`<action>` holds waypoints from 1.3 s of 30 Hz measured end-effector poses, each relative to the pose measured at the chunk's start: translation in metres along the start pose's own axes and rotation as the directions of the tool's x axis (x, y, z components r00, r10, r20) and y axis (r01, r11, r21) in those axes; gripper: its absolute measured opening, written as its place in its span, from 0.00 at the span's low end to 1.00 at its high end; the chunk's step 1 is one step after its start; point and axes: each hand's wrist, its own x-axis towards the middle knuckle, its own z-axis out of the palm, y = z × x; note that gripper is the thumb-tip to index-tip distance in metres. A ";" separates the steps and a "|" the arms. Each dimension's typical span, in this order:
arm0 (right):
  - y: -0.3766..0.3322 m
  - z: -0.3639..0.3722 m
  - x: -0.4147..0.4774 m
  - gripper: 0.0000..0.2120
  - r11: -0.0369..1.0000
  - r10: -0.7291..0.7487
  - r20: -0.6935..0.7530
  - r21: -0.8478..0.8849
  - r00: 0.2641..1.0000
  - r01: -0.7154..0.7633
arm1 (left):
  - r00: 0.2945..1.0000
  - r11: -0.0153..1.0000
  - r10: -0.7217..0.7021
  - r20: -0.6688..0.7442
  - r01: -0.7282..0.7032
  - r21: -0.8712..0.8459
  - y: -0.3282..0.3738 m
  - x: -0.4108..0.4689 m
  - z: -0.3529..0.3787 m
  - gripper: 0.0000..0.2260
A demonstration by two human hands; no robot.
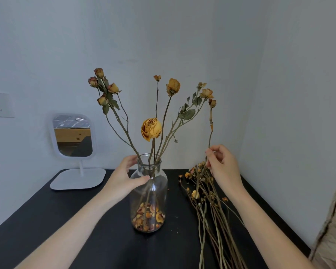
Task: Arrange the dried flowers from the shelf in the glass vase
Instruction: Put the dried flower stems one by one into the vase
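Note:
A clear glass vase [149,193] stands on the black shelf top [47,220], with dried petals in its bottom and several dried yellow flowers [151,129] standing in it. My left hand [124,175] grips the vase at its neck and shoulder. My right hand [222,164] pinches a single dried stem [210,121], held upright with its small bud at the top. To the right of the vase, a pile of loose dried flowers [208,202] lies flat on the shelf top.
A white standing mirror [73,136] on a flat base sits at the back left. A wall socket [0,104] is on the left wall. White walls close the corner behind and to the right. A beige textured thing [334,230] is at the right edge.

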 end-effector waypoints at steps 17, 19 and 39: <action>-0.033 0.008 -0.007 0.04 0.964 -0.029 -0.011 0.263 1.000 0.031 | 0.999 0.999 0.040 -0.023 -0.041 -0.029 0.006 0.019 0.019 0.18; -0.033 0.009 -0.008 0.05 0.962 -0.028 -0.024 0.270 0.999 0.033 | 0.996 0.995 0.058 -0.063 -0.052 0.090 0.008 0.019 0.023 0.20; -0.033 0.012 -0.012 0.05 0.952 -0.045 -0.049 0.302 0.998 0.058 | 0.999 1.000 -0.006 0.032 0.007 -0.011 0.007 0.011 0.020 0.18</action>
